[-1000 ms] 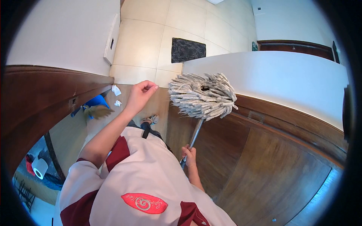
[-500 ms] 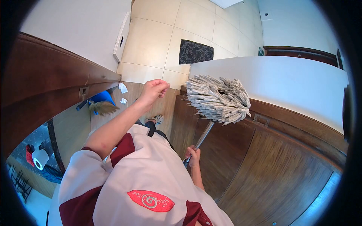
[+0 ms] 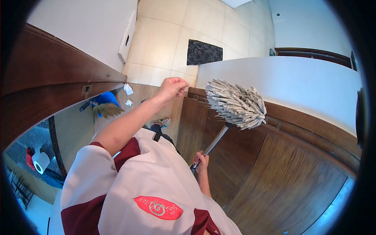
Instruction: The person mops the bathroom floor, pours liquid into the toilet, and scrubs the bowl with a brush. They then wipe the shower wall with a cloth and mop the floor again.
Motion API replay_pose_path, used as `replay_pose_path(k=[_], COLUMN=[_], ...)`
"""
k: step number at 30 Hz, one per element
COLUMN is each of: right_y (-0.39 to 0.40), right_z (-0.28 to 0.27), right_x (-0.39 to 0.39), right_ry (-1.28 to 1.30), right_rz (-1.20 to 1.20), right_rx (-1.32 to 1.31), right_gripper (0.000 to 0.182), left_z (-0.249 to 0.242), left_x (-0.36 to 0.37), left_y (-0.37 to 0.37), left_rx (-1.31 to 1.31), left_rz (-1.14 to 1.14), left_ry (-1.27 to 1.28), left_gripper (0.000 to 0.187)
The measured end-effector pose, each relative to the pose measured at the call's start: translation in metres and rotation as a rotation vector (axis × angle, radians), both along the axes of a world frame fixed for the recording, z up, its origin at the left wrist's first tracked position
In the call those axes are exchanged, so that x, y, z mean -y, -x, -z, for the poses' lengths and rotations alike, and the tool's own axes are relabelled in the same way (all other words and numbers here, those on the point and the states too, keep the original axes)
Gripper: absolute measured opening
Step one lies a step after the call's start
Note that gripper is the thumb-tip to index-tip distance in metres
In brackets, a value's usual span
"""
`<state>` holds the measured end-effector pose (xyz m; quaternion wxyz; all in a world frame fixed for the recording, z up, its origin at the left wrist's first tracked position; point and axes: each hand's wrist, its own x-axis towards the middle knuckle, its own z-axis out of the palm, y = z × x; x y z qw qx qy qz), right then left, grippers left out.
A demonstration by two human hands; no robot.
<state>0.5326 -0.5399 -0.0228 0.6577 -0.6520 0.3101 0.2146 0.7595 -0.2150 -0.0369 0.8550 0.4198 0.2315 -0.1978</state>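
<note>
A mop (image 3: pixel 235 105) is held up with its grey, stringy head raised and its metal handle slanting down to the left. My right hand (image 3: pixel 201 161) is wrapped around that handle, well below the head. To the left of the mop strands, my left hand (image 3: pixel 173 88) is in the air with its fingers closed in a pinch, apart from the mop head. Whatever it may hold at the fingertips is too small to make out.
Dark wooden panels (image 3: pixel 297 184) stand close on my right below a white wall (image 3: pixel 282 78). At left, a soft broom (image 3: pixel 108 110) rests by a blue dustpan (image 3: pixel 107 98). Crumpled white paper (image 3: pixel 128 89) lies on the floor. A dark mat (image 3: pixel 204 52) lies ahead on tiles.
The mop head has shifted to the right and turned a little. My left hand has moved right and slightly up, still pinched. My right hand keeps its grip on the handle.
</note>
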Motion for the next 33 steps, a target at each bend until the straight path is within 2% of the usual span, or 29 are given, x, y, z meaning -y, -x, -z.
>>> replay_pose_path(k=[5,8,11,14,18,21,24,27,31,33], right_y=[0.005,0.007,0.01,0.01,0.012,0.014,0.015,0.016,0.01,0.012], right_z=[0.005,0.004,0.007,0.002,-0.008,-0.008,-0.01,-0.011,-0.02,-0.015], right_x=[0.005,0.004,0.008,0.005,0.009,0.011,0.012,0.011,0.004,0.009], right_ry=[-0.023,-0.033,-0.067,-0.08,-0.086,-0.112,-0.113,-0.115,-0.103,-0.106], right_rz=[0.044,0.077,0.089,0.051,0.013,0.022,0.029,0.038,0.037,0.029], right_rx=[-0.014,-0.015,-0.008,-0.002,-0.011,-0.017,-0.026,-0.04,-0.057,-0.055], right_gripper=[0.024,0.024,0.023,0.024,0.027,0.027,0.026,0.025,0.025,0.024], left_z=[0.012,0.022,0.024,0.013,0.012,-0.013,-0.034,-0.044,-0.033,-0.032], left_x=[0.0,0.007,-0.003,-0.021,-0.036,-0.029,-0.017,-0.002,0.013,0.007], left_y=[-0.003,-0.01,-0.018,-0.024,-0.04,-0.041,-0.035,-0.028,-0.031,-0.037], left_rx=[0.057,0.198,0.346,0.466,0.777,0.903,1.042,1.093,1.058,1.038], left_rz=[0.011,0.009,0.024,0.055,0.12,0.051,0.077,0.139,0.222,0.085], left_ry=[-0.079,-0.264,-0.652,-0.936,-1.133,-1.004,-0.931,-1.021,-1.016,-1.029], left_gripper=[0.011,0.015,0.013,0.013,0.017,0.019,0.023,0.022,0.012,0.006])
